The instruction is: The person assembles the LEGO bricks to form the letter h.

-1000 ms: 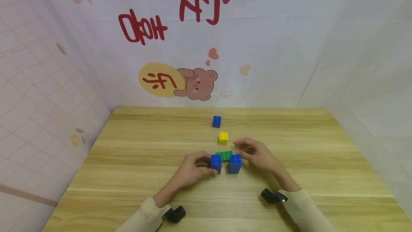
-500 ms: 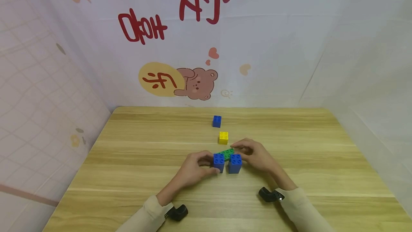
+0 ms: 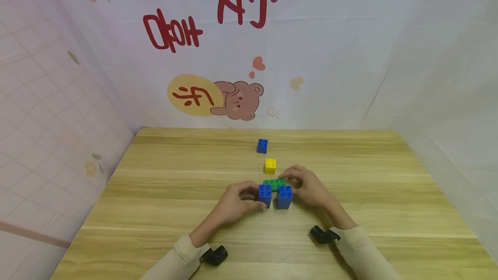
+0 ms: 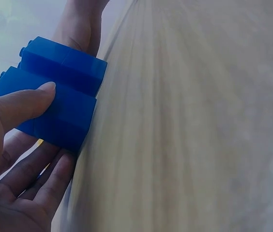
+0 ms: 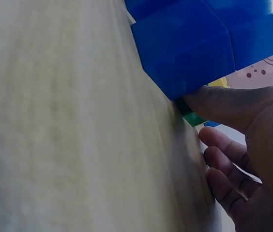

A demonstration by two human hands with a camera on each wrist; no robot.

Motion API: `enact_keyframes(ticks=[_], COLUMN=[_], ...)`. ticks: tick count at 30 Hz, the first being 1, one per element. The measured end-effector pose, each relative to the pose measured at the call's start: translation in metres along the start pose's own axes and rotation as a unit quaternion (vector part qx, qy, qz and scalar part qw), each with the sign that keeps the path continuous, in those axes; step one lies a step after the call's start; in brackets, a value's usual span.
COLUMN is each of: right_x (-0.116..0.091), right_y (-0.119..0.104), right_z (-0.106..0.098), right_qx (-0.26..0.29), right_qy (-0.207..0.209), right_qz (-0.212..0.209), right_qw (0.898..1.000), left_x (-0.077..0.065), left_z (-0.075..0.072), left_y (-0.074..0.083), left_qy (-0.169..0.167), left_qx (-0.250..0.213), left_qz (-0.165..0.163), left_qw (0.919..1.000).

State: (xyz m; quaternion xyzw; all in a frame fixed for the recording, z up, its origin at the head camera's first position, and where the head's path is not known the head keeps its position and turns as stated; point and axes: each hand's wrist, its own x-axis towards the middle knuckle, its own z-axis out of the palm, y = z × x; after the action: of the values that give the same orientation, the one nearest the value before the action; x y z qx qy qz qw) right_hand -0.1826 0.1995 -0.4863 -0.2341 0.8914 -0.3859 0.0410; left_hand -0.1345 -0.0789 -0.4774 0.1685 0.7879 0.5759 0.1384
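In the head view my left hand [image 3: 234, 204] grips a stack of two blue toy building bricks [image 3: 265, 195], thumb on the near side. The left wrist view shows that thumb flat against the stack [image 4: 54, 113]. A second blue stack [image 3: 284, 198] stands upright close to its right. Behind both lies a flat green building brick [image 3: 274, 183], its front partly hidden by them. My right hand [image 3: 311, 188] pinches the green brick's right end between thumb and index finger. In the right wrist view its thumb [image 5: 223, 104] meets the green brick [image 5: 190, 116] beside the blue stack.
Behind the green brick sits a yellow brick [image 3: 270, 166], and farther back a small blue brick [image 3: 262, 146]. All stand on a wooden table [image 3: 175, 159] with a white printed curtain [image 3: 330, 55] behind it. Black wrist devices [image 3: 215, 255] hang under both sleeves.
My left hand has shifted its blue stack slightly right, towards the other one. My right hand has taken the green brick's end; the brick swung askew, then straightened, a little farther right and back.
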Motion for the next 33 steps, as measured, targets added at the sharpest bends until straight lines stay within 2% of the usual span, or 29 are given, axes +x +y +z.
enact_keyframes(ticks=[6,13,18,24,33], right_x=[-0.002,-0.004,-0.004,-0.004,-0.008], right_y=[0.001,0.001,-0.004,-0.011,-0.031], right_z=[-0.001,-0.013,-0.027,-0.04,-0.05], right_qx=[-0.013,0.02,0.041,0.038,0.047], right_qy=[0.011,0.013,0.029,0.044,0.05], right_qz=[0.032,0.055,0.036,0.0,-0.023], right_qw=[0.999,0.998,0.998,0.998,0.997], left_x=[0.0,0.002,0.004,0.004,0.005], left_z=[-0.001,-0.001,-0.001,-0.002,-0.001], left_y=[0.0,-0.002,-0.004,-0.006,-0.007], left_qy=[-0.002,-0.006,-0.008,-0.006,-0.002], left_qx=[-0.005,-0.006,-0.004,-0.006,-0.006], left_qz=[-0.002,-0.005,-0.007,-0.008,-0.005], left_qw=[1.0,1.0,0.9999,0.9999,1.0])
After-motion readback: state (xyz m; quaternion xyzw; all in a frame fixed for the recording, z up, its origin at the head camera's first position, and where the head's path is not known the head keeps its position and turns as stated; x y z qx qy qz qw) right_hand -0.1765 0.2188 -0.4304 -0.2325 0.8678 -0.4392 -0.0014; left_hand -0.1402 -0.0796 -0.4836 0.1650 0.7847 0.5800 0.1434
